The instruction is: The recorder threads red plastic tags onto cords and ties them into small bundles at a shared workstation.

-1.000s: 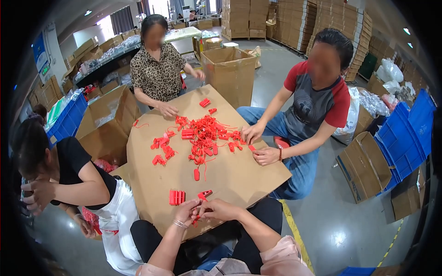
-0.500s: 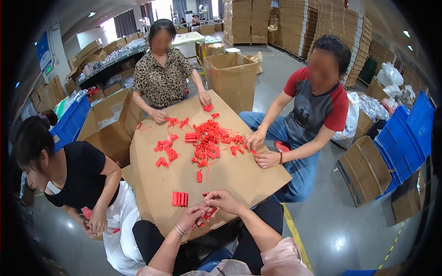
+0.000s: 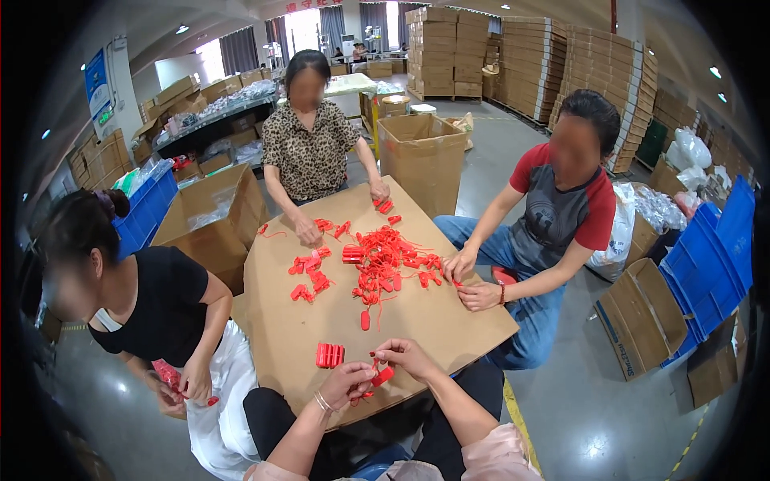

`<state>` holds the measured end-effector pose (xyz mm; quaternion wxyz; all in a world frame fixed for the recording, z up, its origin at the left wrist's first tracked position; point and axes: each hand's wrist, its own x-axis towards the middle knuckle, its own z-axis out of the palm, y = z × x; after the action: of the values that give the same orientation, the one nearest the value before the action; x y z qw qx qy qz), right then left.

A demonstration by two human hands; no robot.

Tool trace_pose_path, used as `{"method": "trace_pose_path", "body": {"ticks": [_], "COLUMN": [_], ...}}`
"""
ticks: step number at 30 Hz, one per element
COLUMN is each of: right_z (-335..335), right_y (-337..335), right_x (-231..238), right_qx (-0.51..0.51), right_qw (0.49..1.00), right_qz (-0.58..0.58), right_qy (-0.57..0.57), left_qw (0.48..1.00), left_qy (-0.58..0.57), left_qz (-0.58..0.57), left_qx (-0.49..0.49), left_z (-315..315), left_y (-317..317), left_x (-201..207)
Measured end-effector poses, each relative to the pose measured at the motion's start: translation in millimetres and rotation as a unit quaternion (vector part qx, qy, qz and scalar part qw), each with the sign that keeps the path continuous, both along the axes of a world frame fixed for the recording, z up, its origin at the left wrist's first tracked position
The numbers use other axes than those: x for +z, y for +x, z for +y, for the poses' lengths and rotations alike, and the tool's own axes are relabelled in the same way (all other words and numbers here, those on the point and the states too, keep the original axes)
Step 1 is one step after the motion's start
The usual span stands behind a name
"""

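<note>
Red corded piece (image 3: 385, 375): left fingers (image 3: 361, 372) and right fingers (image 3: 395, 346) pinch it, barely parted.

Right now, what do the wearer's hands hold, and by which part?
The left hand holds a small red piece, its exact grip too small to tell; the right hand seems to pinch a red cord.

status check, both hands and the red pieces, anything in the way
Left hand holds a red piece; right hand beside it, grip unclear. Red stack just past left hand. Loose red piece lies between hands and main pile.
</note>
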<state>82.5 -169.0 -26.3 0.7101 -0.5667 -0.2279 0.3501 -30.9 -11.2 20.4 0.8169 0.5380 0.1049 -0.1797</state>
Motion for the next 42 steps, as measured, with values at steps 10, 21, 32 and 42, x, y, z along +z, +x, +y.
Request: {"method": "trace_pose_path", "body": {"ticks": [10, 21, 32, 42], "right_z": [27, 40, 24, 22], "right_y": [-30, -36, -35, -34], "right_x": [-39, -32, 7, 8], "right_qx": [0.036, -0.062, -0.256, -0.239], "right_qw": [0.953, 0.963, 0.857, 0.799], "right_qz": [0.256, 0.249, -0.435, -0.551], "right_qy": [0.156, 0.081, -0.103, -0.042], "left_qw": [0.951, 0.953, 0.949, 0.937], "left_qy": [-0.261, -0.164, 0.108, 0.227], "left_qz": [0.039, 0.069, -0.017, -0.099], "left_qx": [0.163, 0.247, 0.295, 0.248], "left_z": [4, -5, -6, -5], "left_y": [15, 29, 26, 16], "left_x": [-26, -25, -40, -41]}}
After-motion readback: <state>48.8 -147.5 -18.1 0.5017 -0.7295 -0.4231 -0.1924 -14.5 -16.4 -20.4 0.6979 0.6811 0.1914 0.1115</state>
